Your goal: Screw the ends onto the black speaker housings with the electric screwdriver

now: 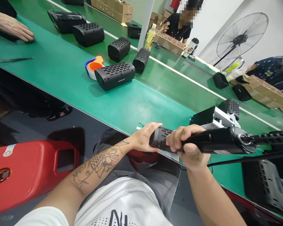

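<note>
My left hand [145, 137] wraps round the near end of a black perforated speaker [160, 139] held at the front edge of the green belt [61, 75]. My right hand [187, 147] is closed round the black handle of an electric screwdriver [226, 142], which lies across the speaker and points right, its cable trailing off. My tattooed left forearm reaches up from my lap.
Several black speakers [114, 75] lie on the belt, beside an orange and blue tape roll [94, 66]. Another person's hand [13, 29] rests top left. Two people sit at the far side with cardboard trays [266, 91]. A red stool [25, 169] stands lower left, a fan [241, 37] behind.
</note>
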A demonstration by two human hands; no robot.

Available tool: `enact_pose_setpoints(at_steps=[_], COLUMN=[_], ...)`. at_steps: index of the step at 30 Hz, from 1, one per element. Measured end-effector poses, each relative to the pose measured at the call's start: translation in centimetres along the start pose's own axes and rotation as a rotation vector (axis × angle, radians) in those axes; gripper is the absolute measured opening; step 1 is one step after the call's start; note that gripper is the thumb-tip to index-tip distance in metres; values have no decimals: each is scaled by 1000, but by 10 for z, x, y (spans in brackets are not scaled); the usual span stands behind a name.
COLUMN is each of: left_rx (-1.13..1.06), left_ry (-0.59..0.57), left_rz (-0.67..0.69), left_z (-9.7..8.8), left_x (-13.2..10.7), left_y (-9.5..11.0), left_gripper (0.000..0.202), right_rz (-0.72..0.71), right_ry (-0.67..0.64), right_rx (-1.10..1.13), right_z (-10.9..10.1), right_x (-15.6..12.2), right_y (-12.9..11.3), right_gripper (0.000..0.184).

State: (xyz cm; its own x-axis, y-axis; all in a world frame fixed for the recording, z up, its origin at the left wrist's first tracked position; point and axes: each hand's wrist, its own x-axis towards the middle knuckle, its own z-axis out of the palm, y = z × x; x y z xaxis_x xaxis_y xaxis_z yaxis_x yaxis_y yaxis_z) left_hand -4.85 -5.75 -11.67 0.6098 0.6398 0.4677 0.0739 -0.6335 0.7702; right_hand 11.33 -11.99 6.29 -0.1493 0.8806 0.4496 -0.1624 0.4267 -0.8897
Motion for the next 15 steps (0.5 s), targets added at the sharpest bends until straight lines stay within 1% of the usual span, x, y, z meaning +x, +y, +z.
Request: enact_pose_setpoints(at_steps=[3,8,10,11,12,13,14,15], left_rx=[-3,17,36,36,31,26,29,43], left_ry=[2,8,-30,-57,-81,-94,-91,-67], left_rz=[3,23,28,32,33,26,5,-31], left_z=[0,-4,-10,-14,-20,-25,-32,-39], left_x=[0,0,-1,-3,-5,-8,-10,-12], left_y=[0,1,4,6,7,8,7,5], left_gripper=[131,129,133,133,131,128,123,119], right_rz=[5,12,13,-5,-42,-93,-139,-180], right_ry=[-21,-43,-35,-14,33,109,207,342], right_rx=[0,-16,-36,-46,-62,-85,-114,-167], right_z=[-3,-2,-5,-10,-18,-31,-49,-70], right_x=[-3,-14,-16,-17,-17,-18,-21,-26], right_y=[3,13,5,-3,-14,-27,-40,-52], right_gripper=[38,24,23,23,25,28,33,42])
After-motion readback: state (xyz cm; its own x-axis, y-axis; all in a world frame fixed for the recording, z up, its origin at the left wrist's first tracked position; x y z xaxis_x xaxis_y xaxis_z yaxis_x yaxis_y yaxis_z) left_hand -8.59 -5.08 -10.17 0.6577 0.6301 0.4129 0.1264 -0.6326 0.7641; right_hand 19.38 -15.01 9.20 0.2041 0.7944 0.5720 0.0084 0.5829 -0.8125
